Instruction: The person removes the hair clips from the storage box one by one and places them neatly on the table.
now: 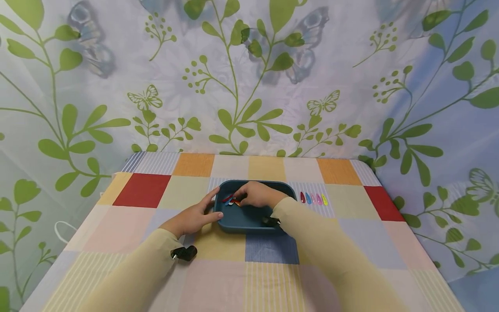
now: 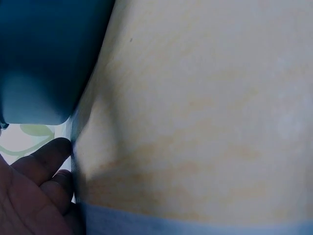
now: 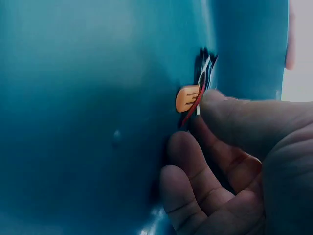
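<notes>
A dark blue tray (image 1: 253, 229) stands on the table with several small snap hair clips (image 1: 231, 200) at its left inside. My left hand (image 1: 193, 218) rests against the tray's left side, fingers stretched and thumb at the front-left corner. My right hand (image 1: 257, 195) reaches into the tray, its thumb and fingers bent in among the clips. In the right wrist view, the thumb tip presses by a red hair clip (image 3: 194, 106), seen edge-on, beside an orange hair clip (image 3: 186, 99). The index fingertip is partly hidden. The left wrist view shows some left fingers (image 2: 46, 161) below the tray wall (image 2: 44, 98).
Right of the tray, a row of several hair clips (image 1: 313, 198) lies on the patchwork tablecloth (image 1: 187, 188), in red, blue, pinks and yellow. A leaf-patterned curtain (image 1: 175, 108) hangs behind the table. A white cable (image 1: 58, 229) loops at the left edge.
</notes>
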Demonstrator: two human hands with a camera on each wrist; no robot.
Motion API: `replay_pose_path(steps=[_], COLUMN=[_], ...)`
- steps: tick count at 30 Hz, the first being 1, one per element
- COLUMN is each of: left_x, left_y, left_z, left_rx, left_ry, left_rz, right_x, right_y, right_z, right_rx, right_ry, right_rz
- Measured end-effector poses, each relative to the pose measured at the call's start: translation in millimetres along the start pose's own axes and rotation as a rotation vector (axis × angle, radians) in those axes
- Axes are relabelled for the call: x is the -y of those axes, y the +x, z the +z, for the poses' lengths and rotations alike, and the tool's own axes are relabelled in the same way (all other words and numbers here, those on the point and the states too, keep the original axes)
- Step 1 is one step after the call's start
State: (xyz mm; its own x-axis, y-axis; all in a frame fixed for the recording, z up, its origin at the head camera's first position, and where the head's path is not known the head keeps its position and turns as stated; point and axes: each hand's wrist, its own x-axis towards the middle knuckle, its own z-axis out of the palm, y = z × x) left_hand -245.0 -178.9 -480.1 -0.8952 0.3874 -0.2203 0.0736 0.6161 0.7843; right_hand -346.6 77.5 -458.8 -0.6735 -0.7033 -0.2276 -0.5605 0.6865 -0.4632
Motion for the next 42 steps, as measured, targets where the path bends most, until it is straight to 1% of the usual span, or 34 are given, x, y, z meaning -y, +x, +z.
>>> replay_pose_path(steps=[4,12,16,21,25,29,36,42], left_x=[-0.4,-0.3,-1.1,-0.2,1.5,1.8,1.2,1.3], left_y=[0.4,-0.2,-1.1,-0.8,0.0,-0.1,1.4,1.3], left_z=[0.8,1.0,0.2,1.0,2.7,2.8,2.6,1.8], left_rx=[-0.012,-0.036,-0.038,-0.033,-0.035,-0.029,-0.023,-0.021], left_ry=[0.007,0.072,0.059,0.029,-0.005,-0.013,-0.009,0.012], left_rz=[0.005,0.001,0.006,0.011,0.016,0.009,-0.014,-0.006], right_x=[0.2,7.9,12.3,15.8,16.7,15.5,16.0,13.6], right_y=[1.3,2.8,4.7,5.5,5.8,8.4,9.7,11.2], right_z=[2.5,5.1,6.5,7.5,8.5,11.6,13.6,13.9], right_rx=[-0.003,-0.001,-0.010,-0.023,-0.034,-0.033,-0.039,-0.034], right_ry=[-0.014,-0.039,-0.082,-0.132,-0.125,-0.119,-0.101,-0.109], right_rz=[0.002,-0.027,-0.033,-0.013,-0.012,-0.021,-0.020,-0.031])
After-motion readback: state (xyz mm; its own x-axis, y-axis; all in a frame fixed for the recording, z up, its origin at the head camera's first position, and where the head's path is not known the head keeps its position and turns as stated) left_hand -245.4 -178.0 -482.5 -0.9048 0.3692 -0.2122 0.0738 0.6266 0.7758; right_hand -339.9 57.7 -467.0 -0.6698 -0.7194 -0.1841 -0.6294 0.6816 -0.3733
